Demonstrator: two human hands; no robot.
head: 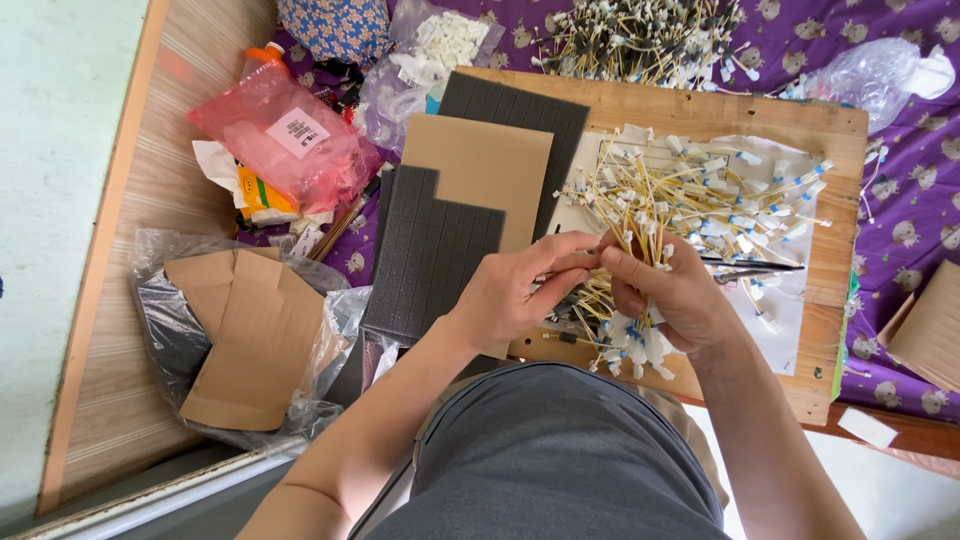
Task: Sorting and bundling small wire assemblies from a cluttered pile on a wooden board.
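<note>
Mid-bundling over a wooden board (pixel 800 130): right hand (pixel 665 295) fisted around a bunch of yellow wire leads (pixel 625 340), left hand (pixel 520 290) pinching one lead's end beside it, likely needing careful alignment before tucking in.

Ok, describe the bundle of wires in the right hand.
The bundle of wires is a sheaf of thin yellowish leads with white plastic connectors at their ends. The right hand grips it around the middle, the connectors fanning out below the palm toward the body. The left hand pinches at its upper end. It hangs above the wooden board, near the loose pile.
</note>
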